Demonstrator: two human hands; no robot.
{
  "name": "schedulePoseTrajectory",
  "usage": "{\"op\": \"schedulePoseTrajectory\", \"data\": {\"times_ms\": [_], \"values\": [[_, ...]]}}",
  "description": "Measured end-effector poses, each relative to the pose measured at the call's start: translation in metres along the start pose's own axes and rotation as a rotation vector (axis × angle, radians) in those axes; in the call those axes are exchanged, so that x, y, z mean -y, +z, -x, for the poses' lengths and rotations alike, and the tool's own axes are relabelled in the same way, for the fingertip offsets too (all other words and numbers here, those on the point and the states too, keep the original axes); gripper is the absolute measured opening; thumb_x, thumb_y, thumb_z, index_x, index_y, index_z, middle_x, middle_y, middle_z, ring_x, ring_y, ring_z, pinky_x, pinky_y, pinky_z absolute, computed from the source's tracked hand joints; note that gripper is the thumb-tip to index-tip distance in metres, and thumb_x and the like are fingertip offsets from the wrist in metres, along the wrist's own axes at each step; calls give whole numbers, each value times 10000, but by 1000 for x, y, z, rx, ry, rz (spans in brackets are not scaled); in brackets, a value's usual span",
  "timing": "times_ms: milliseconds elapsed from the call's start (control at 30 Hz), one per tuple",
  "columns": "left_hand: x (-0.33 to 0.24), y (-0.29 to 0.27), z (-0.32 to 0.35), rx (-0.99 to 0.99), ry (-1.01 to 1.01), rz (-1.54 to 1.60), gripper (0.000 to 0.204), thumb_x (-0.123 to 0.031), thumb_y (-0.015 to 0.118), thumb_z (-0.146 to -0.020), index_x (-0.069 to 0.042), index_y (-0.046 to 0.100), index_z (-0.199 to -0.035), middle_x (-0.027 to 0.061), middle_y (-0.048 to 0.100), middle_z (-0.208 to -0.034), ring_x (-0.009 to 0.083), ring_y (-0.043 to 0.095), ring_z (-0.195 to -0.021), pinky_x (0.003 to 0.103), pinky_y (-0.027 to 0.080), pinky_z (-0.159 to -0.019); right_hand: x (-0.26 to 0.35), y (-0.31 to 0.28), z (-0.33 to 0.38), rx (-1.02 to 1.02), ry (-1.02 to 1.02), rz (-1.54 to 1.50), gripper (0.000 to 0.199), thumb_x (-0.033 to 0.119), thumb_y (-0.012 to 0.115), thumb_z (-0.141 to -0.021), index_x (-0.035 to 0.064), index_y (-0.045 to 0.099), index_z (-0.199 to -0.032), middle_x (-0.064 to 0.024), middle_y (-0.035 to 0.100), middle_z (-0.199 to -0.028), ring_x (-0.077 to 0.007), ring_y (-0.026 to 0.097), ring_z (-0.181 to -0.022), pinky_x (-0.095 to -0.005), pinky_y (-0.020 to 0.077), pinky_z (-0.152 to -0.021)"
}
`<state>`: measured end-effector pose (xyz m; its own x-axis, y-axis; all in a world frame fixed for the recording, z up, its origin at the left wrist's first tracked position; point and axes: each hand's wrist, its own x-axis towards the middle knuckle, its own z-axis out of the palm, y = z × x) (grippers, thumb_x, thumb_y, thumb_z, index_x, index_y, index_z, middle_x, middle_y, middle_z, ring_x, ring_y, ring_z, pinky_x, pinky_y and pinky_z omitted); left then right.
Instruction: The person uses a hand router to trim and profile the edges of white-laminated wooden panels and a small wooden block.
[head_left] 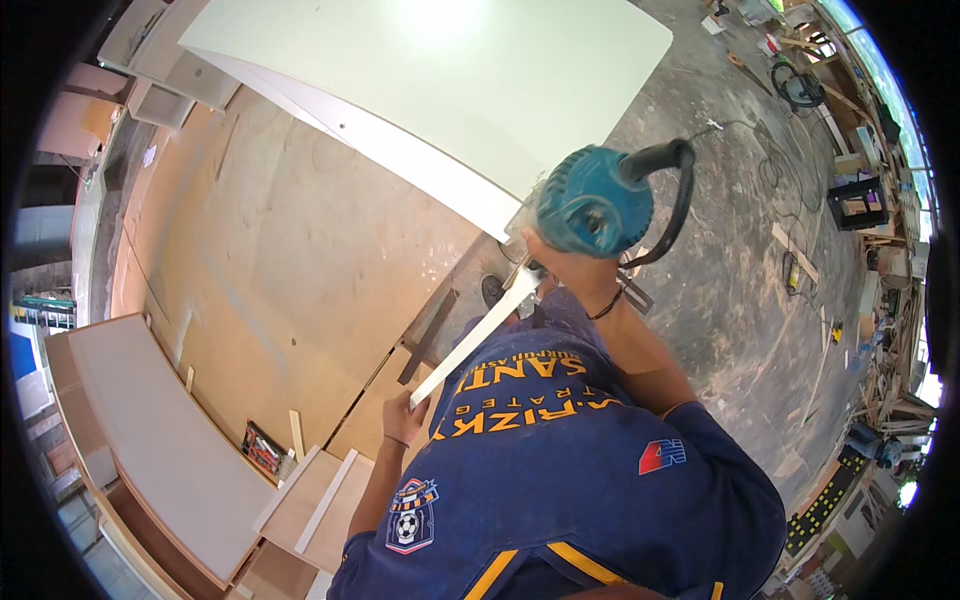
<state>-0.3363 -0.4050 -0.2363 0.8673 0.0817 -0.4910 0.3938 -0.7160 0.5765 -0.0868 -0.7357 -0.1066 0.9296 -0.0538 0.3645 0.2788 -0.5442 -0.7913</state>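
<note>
My right hand (pixel 578 268) is closed round the body of a teal power tool that looks like a trim router (pixel 592 205), with a black cord looping from its top. The tool is at the near right corner of a large white panel (pixel 450 85); its base and bit are hidden. Lower left, my left hand (pixel 404 418) grips the near end of a narrow white strip (pixel 470 345). This strip slants up to the right, its far end close beside my right hand. Whether the strip touches the tool, I cannot tell.
A broad plywood board (pixel 300 220) lies left of the panel. At the lower left is a pale cabinet carcass (pixel 160 420), with a red toolbox (pixel 262 448) beside it. Cords, a handsaw (pixel 748 72), a black crate (pixel 858 204) and scrap wood lie along the right.
</note>
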Motion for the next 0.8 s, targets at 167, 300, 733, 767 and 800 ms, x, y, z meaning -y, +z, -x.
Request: {"op": "schedulePoseTrajectory", "data": {"times_ms": [167,300,733,767,800], "values": [[76,27,28,-70,-103,-111,399,-375,671,-840,-20,589,-678,195,567,-559,363,626,-546,436,456,-514,-1,-12,13,109,-22,67,329,214,830,-731,62,678,-980,-51,686,-949,-195,645,-882,-337,516,-802],[150,63,27,81,-281,-264,415,-423,656,-845,-9,670,-857,226,664,-752,379,684,-755,477,522,-667,-15,-57,12,19,-194,17,467,216,814,-763,62,634,-1165,-49,666,-1117,-193,621,-1041,-350,479,-966],[-216,-28,-132,-672,680,-155,598,-220,697,-880,57,459,-1354,260,464,-1390,429,405,-1320,520,323,-1095,-100,-232,62,-669,30,216,488,52,840,-729,-32,594,-1142,-96,651,-1098,-192,621,-972,-340,502,-887],[-258,-33,-141,-625,792,-181,610,-236,706,-872,52,464,-1353,247,457,-1407,421,397,-1335,526,314,-1099,-109,-245,67,-681,5,196,491,56,841,-729,-36,594,-1143,-98,650,-1103,-192,619,-973,-341,502,-886],[-297,-32,-151,-586,839,-244,622,-251,714,-863,47,470,-1351,234,450,-1423,412,389,-1350,532,305,-1102,-119,-260,71,-708,-8,174,495,60,843,-729,-39,594,-1145,-101,650,-1109,-193,618,-975,-343,502,-886]]}}
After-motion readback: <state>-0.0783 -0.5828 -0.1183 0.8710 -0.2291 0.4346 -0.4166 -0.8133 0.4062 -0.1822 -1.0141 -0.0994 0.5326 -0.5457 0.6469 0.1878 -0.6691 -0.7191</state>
